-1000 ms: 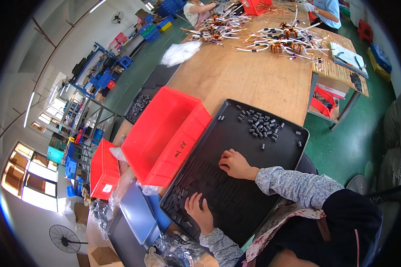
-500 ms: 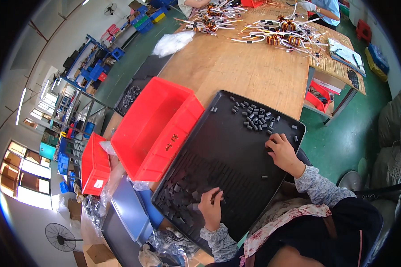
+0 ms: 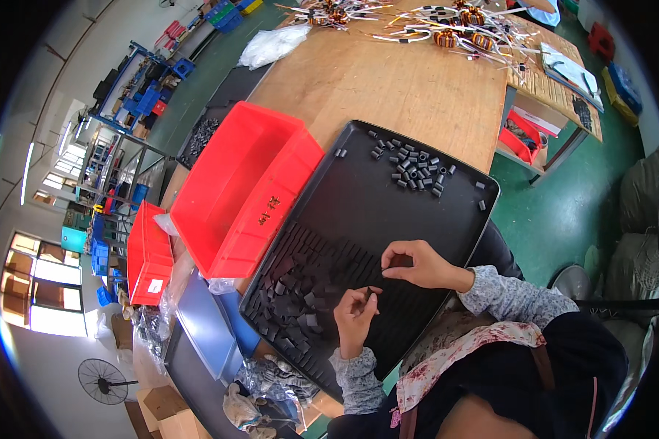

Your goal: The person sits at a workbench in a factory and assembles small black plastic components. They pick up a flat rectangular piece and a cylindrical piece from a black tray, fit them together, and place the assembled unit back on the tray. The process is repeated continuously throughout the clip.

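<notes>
Over the lower half of a large black tray [image 3: 329, 196], my two hands are close together. My left hand [image 3: 354, 316] pinches a small black piece [image 3: 370, 291] between thumb and fingertips; its exact kind is too small to tell. Just above and to the right, my right hand [image 3: 422, 266] has its thumb and forefinger curled almost together, and whatever may be between the tips is hidden. Loose flat black pieces [image 3: 289, 311] are heaped at the tray's lower left, with rows of similar dark pieces beside them. Short black tubes [image 3: 416, 168] cluster at the tray's far end.
A red bin [image 3: 227, 183] stands against the tray's left side, with a smaller red bin [image 3: 150, 252] beyond it. Wired copper coils [image 3: 465, 33] lie on the far wooden table [image 3: 388, 80]. Blue-grey panels [image 3: 205, 322] and plastic bags [image 3: 274, 384] are at lower left.
My right hand has moved left and down from beside the tubes to near my left hand. My left hand has risen slightly to the right. The whole view has shifted a little.
</notes>
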Tool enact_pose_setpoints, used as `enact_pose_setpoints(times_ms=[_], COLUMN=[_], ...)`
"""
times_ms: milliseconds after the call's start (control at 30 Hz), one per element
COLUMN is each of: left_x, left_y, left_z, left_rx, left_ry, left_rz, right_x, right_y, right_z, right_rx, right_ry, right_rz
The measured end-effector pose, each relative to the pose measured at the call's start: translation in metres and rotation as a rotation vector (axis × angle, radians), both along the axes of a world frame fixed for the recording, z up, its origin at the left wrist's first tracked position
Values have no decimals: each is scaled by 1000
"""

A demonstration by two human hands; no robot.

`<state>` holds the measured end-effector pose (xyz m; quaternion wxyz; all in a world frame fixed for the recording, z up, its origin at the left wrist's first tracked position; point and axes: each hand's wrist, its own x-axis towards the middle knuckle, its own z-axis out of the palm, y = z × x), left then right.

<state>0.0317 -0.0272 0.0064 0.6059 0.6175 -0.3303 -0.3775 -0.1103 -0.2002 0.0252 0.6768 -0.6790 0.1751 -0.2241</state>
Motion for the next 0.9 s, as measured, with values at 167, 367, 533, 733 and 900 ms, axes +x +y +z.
enact_pose_setpoints(times_ms=[167,367,533,733,900], left_x=[-11,-2,-4,-2,19], left_y=[-7,4,4,6,7], left_z=[16,2,4,11,30], left_rx=[-38,87,66,50,52], left_ry=[150,161,148,131,-395], left_rz=[50,9,30,54,294], right_x=[16,21,21,31,67], right_y=[7,13,12,0,-6], right_z=[-5,1,1,5,7], right_rx=[383,375,16,-517,-108], right_ry=[-100,-56,-15,-189,-52], right_rz=[158,267,266,272,-2])
